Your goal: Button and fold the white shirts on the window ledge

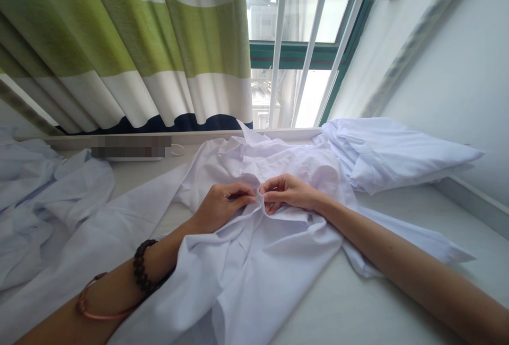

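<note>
A white collared shirt [270,276] lies spread in front of me, its collar pointing toward the window and its sleeves out to both sides. My left hand [225,204] pinches one front edge of the cloth between thumb and forefinger. Close against it, my right hand [287,192] grips the opposite front edge. The two edges meet between my fingertips, lifted a little off the surface. Any button there is too small or hidden to make out. A dark bead bracelet and a reddish bangle circle my left forearm.
Folded white garments [397,151] are stacked at the back right. More crumpled white cloth [40,202] lies on the left. Behind the pale surface [318,308] hang a green-and-white curtain [131,37] and white window bars [308,59]. A partly blurred white object [131,149] stands at the back left.
</note>
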Motion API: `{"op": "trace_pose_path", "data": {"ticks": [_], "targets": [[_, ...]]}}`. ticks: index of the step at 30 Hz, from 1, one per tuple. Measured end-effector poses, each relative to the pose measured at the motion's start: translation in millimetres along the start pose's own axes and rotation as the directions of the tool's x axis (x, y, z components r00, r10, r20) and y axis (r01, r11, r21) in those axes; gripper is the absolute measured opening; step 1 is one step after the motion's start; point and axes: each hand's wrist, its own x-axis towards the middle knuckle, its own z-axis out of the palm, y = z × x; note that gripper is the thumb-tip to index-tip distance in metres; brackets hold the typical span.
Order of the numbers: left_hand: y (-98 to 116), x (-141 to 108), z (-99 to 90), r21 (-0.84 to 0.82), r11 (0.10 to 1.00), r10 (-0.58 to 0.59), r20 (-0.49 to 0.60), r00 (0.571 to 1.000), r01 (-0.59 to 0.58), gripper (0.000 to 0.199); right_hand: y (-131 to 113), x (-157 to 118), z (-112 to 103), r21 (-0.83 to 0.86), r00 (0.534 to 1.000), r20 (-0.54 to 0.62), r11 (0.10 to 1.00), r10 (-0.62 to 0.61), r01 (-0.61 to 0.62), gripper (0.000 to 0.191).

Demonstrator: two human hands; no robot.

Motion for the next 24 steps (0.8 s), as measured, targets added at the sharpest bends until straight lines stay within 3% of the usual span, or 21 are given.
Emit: {"op": "trace_pose_path", "data": {"ticks": [6,24], "targets": [[3.2,-0.8,0.2,0.013,1.0,-0.016,0.013,1.0,0.015,0.012,1.5,0.0,0.5,-0.087,1.0,0.01,0.996,-0.007,0.008,0.035],[2.3,-0.6,-1.4,-0.026,0.999,-0.036,0.032,0.999,0.037,0.014,1.5,-0.7,-0.2,-0.043,1.0,0.03,0.999,0.002,-0.001,0.036]]}}
